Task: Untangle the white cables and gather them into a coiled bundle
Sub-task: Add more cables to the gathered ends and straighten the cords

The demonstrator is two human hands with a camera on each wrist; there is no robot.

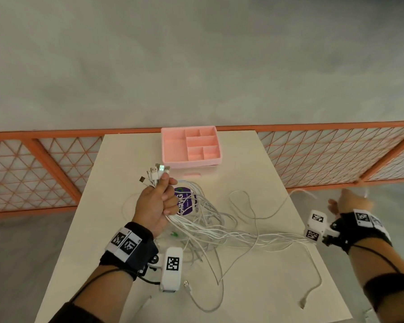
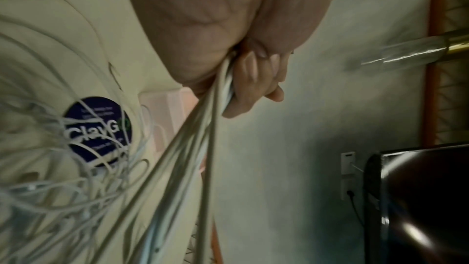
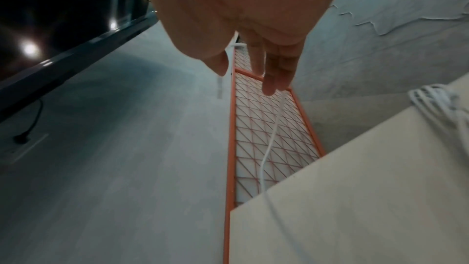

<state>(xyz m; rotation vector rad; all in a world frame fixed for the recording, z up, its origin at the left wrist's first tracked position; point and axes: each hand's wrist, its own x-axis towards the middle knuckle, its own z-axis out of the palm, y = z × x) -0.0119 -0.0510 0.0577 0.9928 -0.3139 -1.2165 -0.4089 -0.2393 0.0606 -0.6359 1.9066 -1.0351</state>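
White loose ends: two plug tips (image 1: 302, 304) lie nearest on the table (image 1: 254, 287), their cords slack and unsorted.
Tangle: the white cables (image 1: 219, 229) cross in a loose heap mid-table, partly over a purple sticker (image 1: 184, 201).
Left hand: the left hand (image 1: 155, 206) is raised above the table, fist clamped round many strands, with a cluster of USB plugs (image 1: 155, 172) sticking out above the fingers.
Right hand: the right hand (image 1: 350, 201) is out past the table's right edge, well apart from the left; one cable (image 3: 271, 136) runs from its fingers, but I cannot tell whether they pinch it.
Beyond: a pink tray (image 1: 173, 145) stands at the far edge.
Progress: plug ends look gathered; judging by the heap, untangling is partial and no coil exists yet.
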